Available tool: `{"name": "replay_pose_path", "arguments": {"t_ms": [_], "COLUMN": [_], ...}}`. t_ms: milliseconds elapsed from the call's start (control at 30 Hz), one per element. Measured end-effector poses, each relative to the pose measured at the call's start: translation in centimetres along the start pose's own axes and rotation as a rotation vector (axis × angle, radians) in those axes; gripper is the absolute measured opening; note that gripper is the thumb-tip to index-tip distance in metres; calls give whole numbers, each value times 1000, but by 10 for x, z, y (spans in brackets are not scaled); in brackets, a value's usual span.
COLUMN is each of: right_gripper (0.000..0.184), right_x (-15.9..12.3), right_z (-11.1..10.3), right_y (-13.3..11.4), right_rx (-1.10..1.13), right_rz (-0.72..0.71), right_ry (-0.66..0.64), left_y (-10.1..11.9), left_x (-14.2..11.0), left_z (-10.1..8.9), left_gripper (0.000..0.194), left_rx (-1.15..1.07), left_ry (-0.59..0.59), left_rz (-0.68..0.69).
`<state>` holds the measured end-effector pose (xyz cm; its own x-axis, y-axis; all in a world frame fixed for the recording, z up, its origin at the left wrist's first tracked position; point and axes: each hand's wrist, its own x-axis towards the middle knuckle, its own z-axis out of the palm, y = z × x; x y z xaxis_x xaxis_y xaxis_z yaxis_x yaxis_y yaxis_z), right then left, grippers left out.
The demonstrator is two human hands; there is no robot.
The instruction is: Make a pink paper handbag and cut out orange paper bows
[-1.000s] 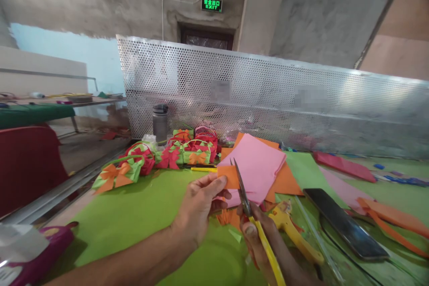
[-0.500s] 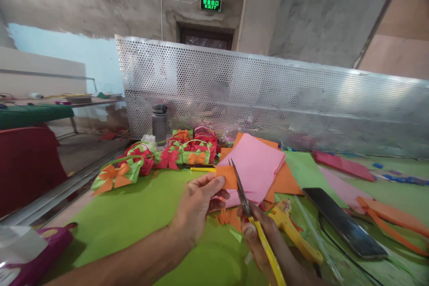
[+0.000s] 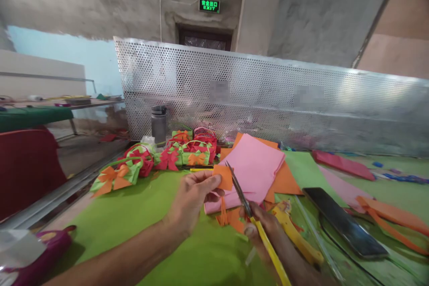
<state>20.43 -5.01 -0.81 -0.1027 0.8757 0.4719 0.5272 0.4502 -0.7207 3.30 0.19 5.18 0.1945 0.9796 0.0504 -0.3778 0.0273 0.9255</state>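
Observation:
Between thumb and fingers, my left hand [image 3: 196,194] pinches a small orange paper piece [image 3: 223,177] above the table. My right hand [image 3: 259,225] is closed round yellow-handled scissors [image 3: 240,192]. The scissors' blades point up and away and lie along the right edge of the orange piece; whether they touch it I cannot tell. Beneath and behind them lies a stack of pink sheets [image 3: 253,161] on top of larger orange sheets [image 3: 286,183]. Narrow orange strips and scraps [image 3: 229,218] rest on the green surface just below my hands.
Little red and green paper baskets with bows [image 3: 197,152] stand at the back left, near a grey bottle [image 3: 158,125]. A yellow glue gun [image 3: 291,228] and a phone [image 3: 345,221] lie on the right. A purple tape dispenser [image 3: 50,250] sits front left. A perforated metal screen [image 3: 268,94] rises behind.
My left hand and the orange piece have shifted slightly left. The scissors' tips have moved a little left and down, and more of the pink stack's lower edge shows.

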Motion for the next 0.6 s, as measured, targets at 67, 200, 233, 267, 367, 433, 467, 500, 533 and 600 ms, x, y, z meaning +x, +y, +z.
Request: {"name": "replay_pose_path", "arguments": {"t_ms": [67,200,233,267,367,433,467,500,533,600], "right_gripper": [15,15,17,21,32,36,38,39,40,40], "right_x": [2,8,9,9,8,8,7,7,8,8], "right_z": [-3,-3,-2,-1,2,3,4,4,3,3], "right_y": [-2,6,8,11,15,15,15,14,14,15], "right_rx": [-84,-158,-158,-154,-128,-114,-105,-92,-80,-69], "right_rz": [-32,-124,-141,-146,-115,-83,-73,-62,-56,-66], "right_ry": [11,-24,-53,-78,-52,-18,-16,-20,-28,-44], "left_y": [3,10,11,12,15,15,16,16,17,18], "left_x": [2,6,6,7,7,7,7,8,8,9], "left_z": [-2,-4,-5,-6,-8,-9,-10,-11,-11,-12], "left_gripper": [12,11,11,12,13,12,12,11,11,12], "left_rx": [21,53,62,73,100,112,120,128,136,150], "left_ry": [-25,-23,-30,-41,-71,-75,-78,-81,-84,-91], "left_rz": [6,-7,-7,-3,3,-4,-6,-9,-10,-11]}}
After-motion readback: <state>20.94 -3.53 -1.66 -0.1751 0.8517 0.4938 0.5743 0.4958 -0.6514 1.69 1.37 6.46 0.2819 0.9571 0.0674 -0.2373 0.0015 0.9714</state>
